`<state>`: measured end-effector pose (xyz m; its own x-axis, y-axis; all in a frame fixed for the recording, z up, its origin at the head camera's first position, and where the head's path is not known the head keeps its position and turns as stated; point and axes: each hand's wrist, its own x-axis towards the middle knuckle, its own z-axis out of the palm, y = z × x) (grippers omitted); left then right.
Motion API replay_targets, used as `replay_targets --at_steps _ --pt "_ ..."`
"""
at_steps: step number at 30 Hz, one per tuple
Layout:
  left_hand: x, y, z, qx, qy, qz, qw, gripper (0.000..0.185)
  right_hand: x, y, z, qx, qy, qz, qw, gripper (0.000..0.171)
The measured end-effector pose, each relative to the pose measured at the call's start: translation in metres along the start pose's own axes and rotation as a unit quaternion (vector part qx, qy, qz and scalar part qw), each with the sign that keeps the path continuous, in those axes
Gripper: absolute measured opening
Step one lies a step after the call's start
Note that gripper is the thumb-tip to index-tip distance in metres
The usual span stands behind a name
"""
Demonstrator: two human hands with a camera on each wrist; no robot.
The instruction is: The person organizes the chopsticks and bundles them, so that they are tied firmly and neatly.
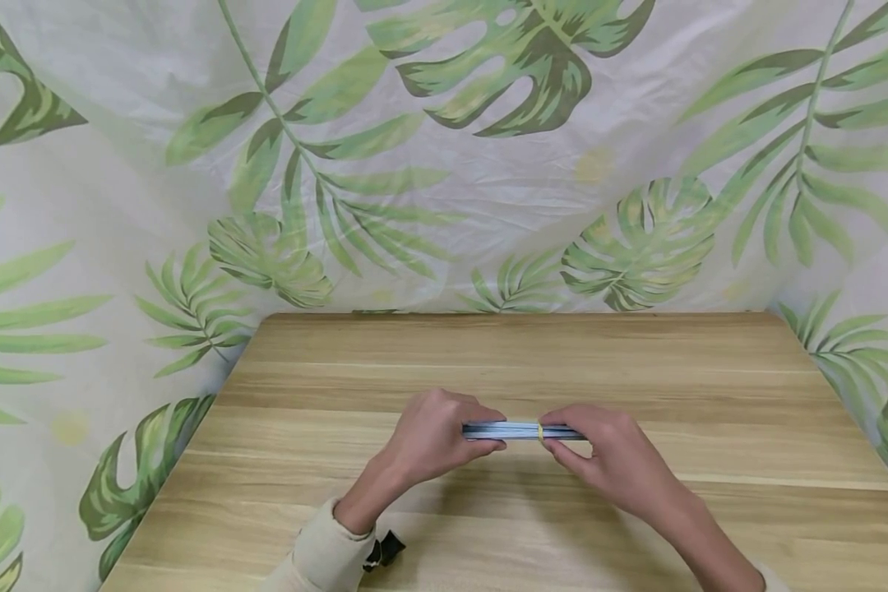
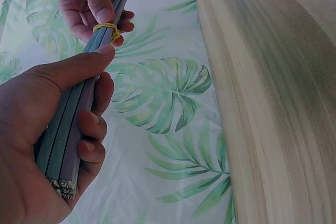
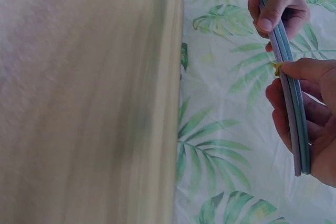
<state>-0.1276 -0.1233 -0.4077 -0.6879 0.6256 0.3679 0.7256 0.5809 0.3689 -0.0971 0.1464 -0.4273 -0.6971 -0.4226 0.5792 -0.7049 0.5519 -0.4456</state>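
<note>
Above the table (image 1: 488, 362), a thin bundle of flat strips (image 1: 521, 431) hangs level, a yellow band (image 1: 540, 432) round it. It looks light, smooth and bendy; best gripped at the ends. The left hand (image 1: 432, 436) clasps one end, the right hand (image 1: 610, 464) pinches beside the band.

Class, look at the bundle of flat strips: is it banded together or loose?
Banded. A yellow rubber band wraps the bundle of strips, held by the left hand and right hand.

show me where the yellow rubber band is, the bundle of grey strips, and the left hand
yellow rubber band (image 2: 106, 28), left wrist view, the loop round the strips.
bundle of grey strips (image 1: 505, 430), head view, its bare middle.
left hand (image 1: 432, 436), head view, its back.
</note>
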Motion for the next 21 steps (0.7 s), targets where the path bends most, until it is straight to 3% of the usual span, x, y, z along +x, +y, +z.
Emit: replay_targets --at_steps 21 --pt "0.001 0.004 0.005 0.003 -0.01 -0.012 0.9999 0.024 -0.002 0.0 0.011 -0.001 0.026 -0.005 1.0 0.029"
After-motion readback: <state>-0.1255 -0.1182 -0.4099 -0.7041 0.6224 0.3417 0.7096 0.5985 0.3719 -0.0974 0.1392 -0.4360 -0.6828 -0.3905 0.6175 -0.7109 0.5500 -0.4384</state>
